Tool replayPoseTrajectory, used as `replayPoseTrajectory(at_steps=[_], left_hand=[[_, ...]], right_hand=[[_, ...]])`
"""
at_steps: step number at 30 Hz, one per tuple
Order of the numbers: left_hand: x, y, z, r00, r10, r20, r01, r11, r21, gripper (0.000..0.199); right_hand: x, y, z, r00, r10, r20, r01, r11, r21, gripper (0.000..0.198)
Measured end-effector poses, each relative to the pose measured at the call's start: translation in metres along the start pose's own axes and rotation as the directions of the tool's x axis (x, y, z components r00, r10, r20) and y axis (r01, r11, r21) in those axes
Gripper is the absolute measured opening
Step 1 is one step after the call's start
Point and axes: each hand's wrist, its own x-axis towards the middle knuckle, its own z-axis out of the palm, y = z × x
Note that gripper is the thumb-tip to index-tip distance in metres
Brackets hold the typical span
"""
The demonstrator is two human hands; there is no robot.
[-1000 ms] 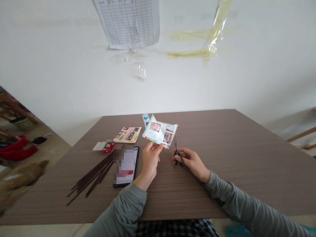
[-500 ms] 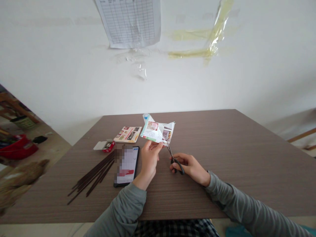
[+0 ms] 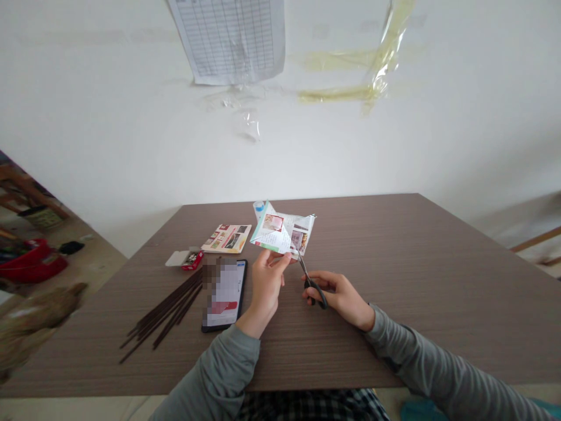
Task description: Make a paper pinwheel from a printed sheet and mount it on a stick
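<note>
My left hand (image 3: 267,283) pinches the lower edge of a folded sheet of printed paper (image 3: 280,233), held up above the table. The paper has small pictures, text and pointed corners. My right hand (image 3: 339,295) is closed round the black handles of a pair of scissors (image 3: 313,287). The scissors' metal blades reach up to the paper's lower edge, right of my left thumb. Whether the blades are apart at the tips is too small to tell. Behind the paper's left corner stands a small clear thing with a blue top (image 3: 258,207), partly hidden.
On the brown table (image 3: 394,251), left of my hands, lie a phone (image 3: 225,298), several thin dark sticks (image 3: 169,307), a small open red box (image 3: 191,259) and a printed card or booklet (image 3: 227,238). A white wall (image 3: 342,158) rises behind the table.
The paper has shifted slightly to the right and tilted, showing more of the blue-topped thing behind it. Both hands keep their holds, with the scissors still at the paper's edge.
</note>
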Motion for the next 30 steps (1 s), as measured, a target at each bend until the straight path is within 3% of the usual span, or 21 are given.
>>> replayPoseTrajectory(at_steps=[15, 24, 30], left_hand=[[0.000, 0.000, 0.002, 1.000, 0.007, -0.004, -0.007, 1.000, -0.023, 0.046], [0.001, 0.000, 0.001, 1.000, 0.001, 0.010, -0.001, 1.000, -0.023, 0.050], [0.001, 0.000, 0.001, 1.000, -0.016, 0.009, 0.017, 0.999, -0.052, 0.051]], right_hand=[[0.001, 0.002, -0.002, 1.000, -0.022, 0.005, 0.022, 1.000, -0.009, 0.060], [0.003, 0.010, -0.003, 0.998, -0.068, 0.005, 0.068, 0.998, -0.004, 0.066], [0.009, 0.024, -0.012, 0.996, -0.020, 0.090, 0.023, 0.999, -0.024, 0.086]])
